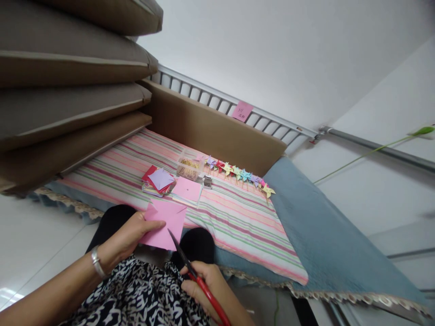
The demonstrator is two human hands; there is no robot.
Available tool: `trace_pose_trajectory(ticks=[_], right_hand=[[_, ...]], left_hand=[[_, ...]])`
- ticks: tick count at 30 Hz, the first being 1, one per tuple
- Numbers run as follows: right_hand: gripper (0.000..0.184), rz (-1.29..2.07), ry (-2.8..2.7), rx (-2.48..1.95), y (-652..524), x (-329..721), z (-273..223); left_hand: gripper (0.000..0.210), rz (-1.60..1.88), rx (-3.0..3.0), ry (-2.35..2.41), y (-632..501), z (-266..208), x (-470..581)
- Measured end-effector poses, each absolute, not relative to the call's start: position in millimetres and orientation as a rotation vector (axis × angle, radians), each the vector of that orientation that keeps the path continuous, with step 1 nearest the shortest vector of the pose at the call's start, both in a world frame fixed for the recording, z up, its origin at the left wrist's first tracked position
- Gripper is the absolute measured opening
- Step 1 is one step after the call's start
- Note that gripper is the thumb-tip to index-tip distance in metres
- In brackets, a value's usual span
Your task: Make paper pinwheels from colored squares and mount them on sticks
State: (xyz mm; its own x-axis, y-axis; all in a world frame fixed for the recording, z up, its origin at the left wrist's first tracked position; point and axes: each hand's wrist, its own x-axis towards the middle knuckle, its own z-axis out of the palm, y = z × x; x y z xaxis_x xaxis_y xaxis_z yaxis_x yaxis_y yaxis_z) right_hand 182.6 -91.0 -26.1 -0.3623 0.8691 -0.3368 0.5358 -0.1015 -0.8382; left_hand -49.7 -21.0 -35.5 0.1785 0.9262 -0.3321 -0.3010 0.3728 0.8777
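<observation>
A pink paper square (pixel 171 217) is pinched between the thumb and fingers of my left hand (pixel 141 231), above my lap. Slits run in from two of its upper corners. My right hand (pixel 207 283) grips red-handled scissors (pixel 183 256), their dark blades pointing up to the left. The blade tips overlap the lower right part of the pink square, near my left thumb. Just beyond it lie a stack of pink paper squares (pixel 186 189) and a pile of coloured squares (pixel 158 181), a lilac one with corner slits on top.
A clear box (pixel 189 166) of thin sticks and a small metal-looking item (pixel 207 182) are on the striped cloth (pixel 244 226). Several small paper pinwheels (pixel 244 174) line its far side. A cardboard panel (pixel 210 127) stands behind; stacked cushions (pixel 74 77) rise at left.
</observation>
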Motion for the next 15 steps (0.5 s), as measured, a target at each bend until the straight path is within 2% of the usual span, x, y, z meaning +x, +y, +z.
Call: trace_pose_trajectory(ticks=[15], right_hand=[[0.022,1.318,-1.966,-1.573,-92.8,184.5,-24.2]], left_hand=[[0.028,0.983,0.712,1.048,-20.9,-33.2,-44.4]])
